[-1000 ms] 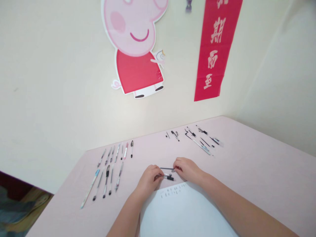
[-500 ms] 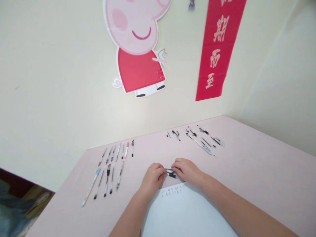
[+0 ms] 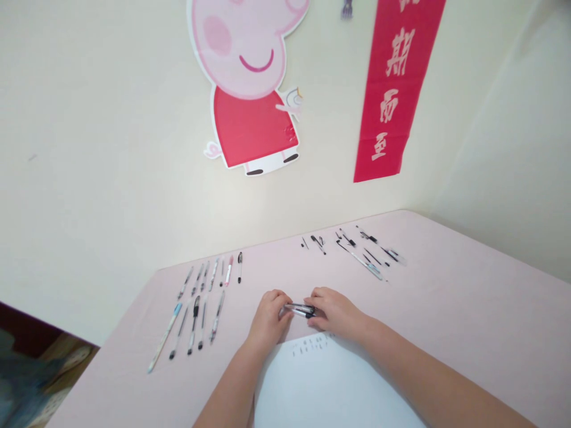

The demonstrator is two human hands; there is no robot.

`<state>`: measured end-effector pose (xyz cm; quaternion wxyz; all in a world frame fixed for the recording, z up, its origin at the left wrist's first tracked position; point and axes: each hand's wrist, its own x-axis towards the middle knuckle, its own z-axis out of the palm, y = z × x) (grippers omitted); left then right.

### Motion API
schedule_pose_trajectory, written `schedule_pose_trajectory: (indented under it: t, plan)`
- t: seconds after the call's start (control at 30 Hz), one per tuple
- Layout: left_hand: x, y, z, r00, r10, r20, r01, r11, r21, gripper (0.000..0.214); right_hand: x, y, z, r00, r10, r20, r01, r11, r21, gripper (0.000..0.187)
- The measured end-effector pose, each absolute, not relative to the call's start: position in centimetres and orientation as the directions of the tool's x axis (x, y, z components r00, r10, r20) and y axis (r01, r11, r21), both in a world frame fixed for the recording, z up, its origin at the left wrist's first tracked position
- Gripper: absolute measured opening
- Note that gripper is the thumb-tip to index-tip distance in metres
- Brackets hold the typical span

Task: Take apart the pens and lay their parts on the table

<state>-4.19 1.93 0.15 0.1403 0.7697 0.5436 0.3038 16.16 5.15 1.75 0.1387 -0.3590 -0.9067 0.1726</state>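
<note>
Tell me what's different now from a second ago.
The pen parts, which lay spread between the hands, are now gathered close together, a little farther from the paper. The left hand holds their left ends and the right hand their right ends. The pens on the left, the loose pieces toward the back and the paper stayed put.

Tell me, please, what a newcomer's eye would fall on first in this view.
Probably the big pink cartoon pig cutout high on the wall, with the red banner to its right in the view. Below, the left hand and right hand hold pen pieces between them, just beyond the white paper.
</note>
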Motion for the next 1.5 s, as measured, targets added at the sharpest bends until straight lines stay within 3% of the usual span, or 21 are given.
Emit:
schedule_pose_trajectory:
  t: [0.97,1.5]
  plan:
    - [-4.1,2.5,-0.8,0.275,0.888,0.37,0.763,-0.435,0.477,0.019,16.6,6.5,0.1,-0.682,0.688,0.249,0.548,0.705,-0.45,0.022]
    - [-4.0,2.8,-0.8,0.271,0.891,0.364,0.759,-0.43,0.489,0.019,17.1,6.7,0.8,-0.58,0.774,0.252,0.638,0.625,-0.451,0.011]
